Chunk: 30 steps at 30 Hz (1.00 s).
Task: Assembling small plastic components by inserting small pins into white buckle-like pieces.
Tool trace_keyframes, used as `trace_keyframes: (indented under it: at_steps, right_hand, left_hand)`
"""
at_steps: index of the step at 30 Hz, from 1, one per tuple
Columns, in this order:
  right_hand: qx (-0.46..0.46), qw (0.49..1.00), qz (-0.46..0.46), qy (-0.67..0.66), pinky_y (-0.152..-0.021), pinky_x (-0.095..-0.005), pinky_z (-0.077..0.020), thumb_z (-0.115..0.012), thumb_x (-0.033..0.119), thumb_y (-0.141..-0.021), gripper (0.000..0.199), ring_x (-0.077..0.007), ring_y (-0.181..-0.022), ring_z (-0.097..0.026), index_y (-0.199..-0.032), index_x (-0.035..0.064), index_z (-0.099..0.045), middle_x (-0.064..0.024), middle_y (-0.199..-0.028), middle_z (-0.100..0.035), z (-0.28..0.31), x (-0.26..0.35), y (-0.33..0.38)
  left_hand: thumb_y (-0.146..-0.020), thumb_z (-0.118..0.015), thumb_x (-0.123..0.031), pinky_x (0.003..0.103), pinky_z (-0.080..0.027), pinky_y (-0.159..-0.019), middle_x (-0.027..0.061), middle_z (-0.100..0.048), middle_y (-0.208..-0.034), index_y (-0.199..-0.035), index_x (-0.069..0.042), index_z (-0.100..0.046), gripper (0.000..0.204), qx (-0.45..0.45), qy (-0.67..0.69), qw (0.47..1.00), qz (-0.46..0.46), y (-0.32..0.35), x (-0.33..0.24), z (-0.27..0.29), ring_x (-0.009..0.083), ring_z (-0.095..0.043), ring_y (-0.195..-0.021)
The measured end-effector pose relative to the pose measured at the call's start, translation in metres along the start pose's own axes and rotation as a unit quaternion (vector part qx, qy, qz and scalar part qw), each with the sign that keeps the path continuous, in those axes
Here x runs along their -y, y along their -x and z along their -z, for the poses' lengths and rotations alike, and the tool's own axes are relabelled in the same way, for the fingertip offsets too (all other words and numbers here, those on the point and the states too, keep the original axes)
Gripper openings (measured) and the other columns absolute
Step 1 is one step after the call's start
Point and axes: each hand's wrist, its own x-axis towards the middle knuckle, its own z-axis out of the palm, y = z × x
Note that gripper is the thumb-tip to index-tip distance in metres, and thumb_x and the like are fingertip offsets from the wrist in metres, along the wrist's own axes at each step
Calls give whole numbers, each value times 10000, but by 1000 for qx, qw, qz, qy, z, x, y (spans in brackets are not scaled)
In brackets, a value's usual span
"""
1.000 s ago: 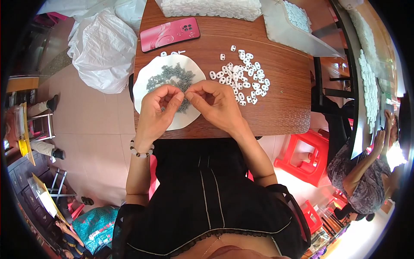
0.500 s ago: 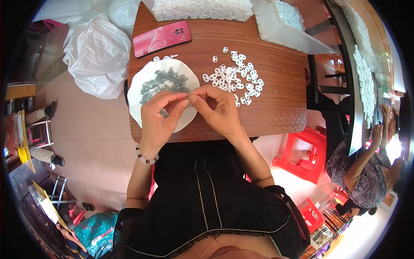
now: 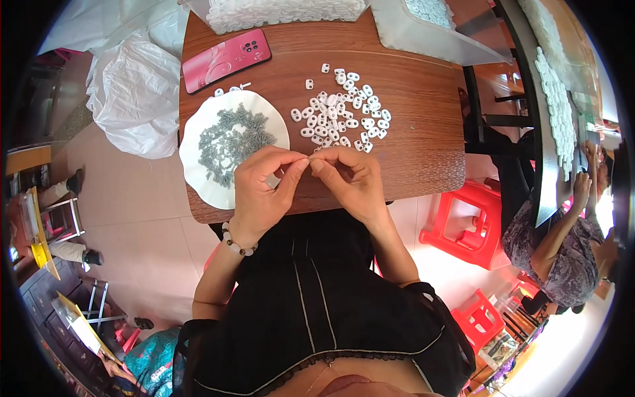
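My left hand (image 3: 266, 184) and my right hand (image 3: 354, 180) meet fingertip to fingertip above the table's near part. Both pinch at the same spot; whatever they hold is too small and too covered by the fingers to name. Left of my left hand, a white wavy-rimmed plate (image 3: 191, 147) bears a heap of small grey pieces (image 3: 254, 126). Just beyond my right hand lies a loose cluster of small white oval plastic parts (image 3: 332, 112), with dark holes visible in many.
A pink phone (image 3: 228, 59) lies at the table's far left, near a few white parts. Bins of white pieces (image 3: 284, 12) line the far edge. A white plastic bag (image 3: 135, 99) sits left, red stools (image 3: 463, 225) right. Another person (image 3: 555, 258) works at the right-hand table.
My joined hands have moved right, off the plate's near rim, toward the white parts. The fingertips stay pinched together. The whole view has shifted slightly.
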Motion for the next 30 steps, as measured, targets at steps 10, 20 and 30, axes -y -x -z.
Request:
trace_keyframes:
  at_steps: [10,20,30]
  right_hand:
    - [-62,995,-49,-58,-717,-207,-483,-630,72,-897,249,-80,-800,-617,-1125,-24,-601,-68,-874,-691,10,5,12]
    - [-43,993,-93,-49,-605,-182,-459,-659,93,-881,99,-56,-690,-607,-898,-4,-655,-42,-782,-675,18,16,16]
    - [-41,996,-83,2,-610,-189,-471,-652,53,-871,74,-65,-656,-596,-857,-20,-648,-17,-712,-631,18,17,20]
  left_hand:
    - [-910,-618,-114,208,-451,-692,38,-621,-834,-969,31,-630,157,67,245,950,181,7,7,-8,73,-547,-734]
    - [-888,-644,-111,203,-445,-613,14,-633,-765,-885,19,-634,131,80,163,974,138,8,9,-12,47,-552,-674]
    - [-907,-618,-89,213,-452,-700,25,-613,-850,-928,24,-626,115,142,130,970,147,7,5,-8,69,-553,-765]
